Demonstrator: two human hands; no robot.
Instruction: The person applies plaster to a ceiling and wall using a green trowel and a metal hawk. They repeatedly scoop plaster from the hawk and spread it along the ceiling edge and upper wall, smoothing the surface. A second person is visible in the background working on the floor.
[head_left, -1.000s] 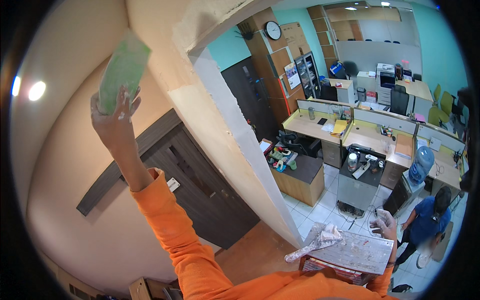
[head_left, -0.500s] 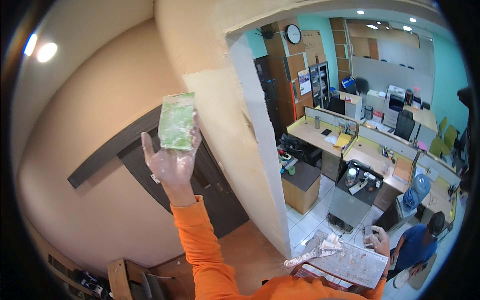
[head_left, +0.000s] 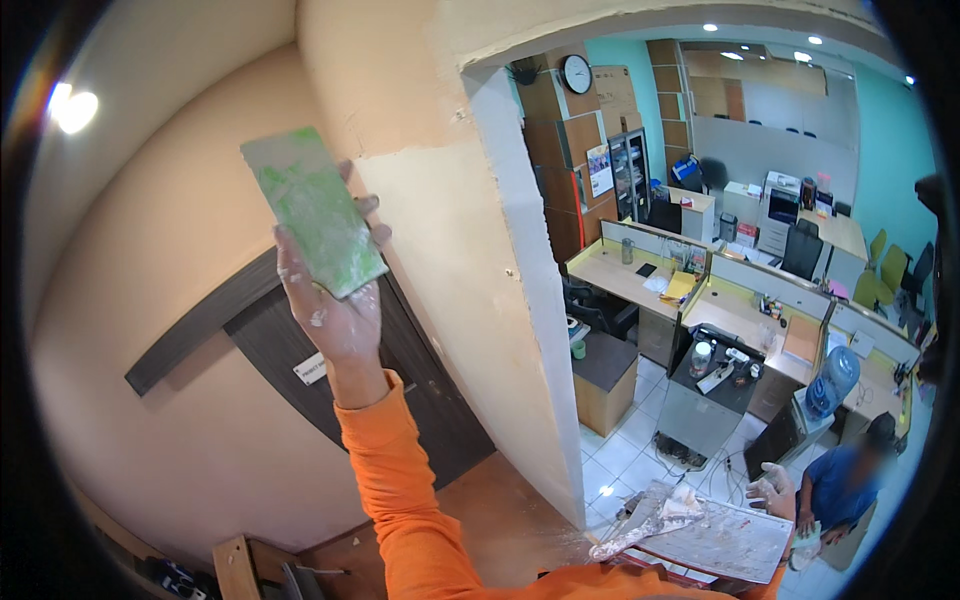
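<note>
Raised in front of the beige wall, my left hand [head_left: 345, 325] grips a thin green rectangular board [head_left: 312, 215] smeared with white paste. My thumb lies along its left edge and several fingertips show past the right edge. At the lower right, my right hand [head_left: 770, 490] has its fingers apart and loosely bent, next to the far edge of a flat pale board [head_left: 730, 535] streaked with paste. On that board lies a paste-coated tool [head_left: 640, 538], probably a putty knife, beside a white lump of paste [head_left: 683, 502]. Paste whitens both hands.
A wall corner [head_left: 505, 260] with a rough pale edge borders an opening onto an office. Beyond stand desks [head_left: 625, 270], a water dispenser [head_left: 795, 430] and a seated person [head_left: 840, 485] in blue. Behind my left arm is a dark door [head_left: 300, 330].
My left hand has moved slightly left, and the green board has gone from nearly upright to leaning left, higher up. My right hand and the pale board sit slightly lower and further right in view.
</note>
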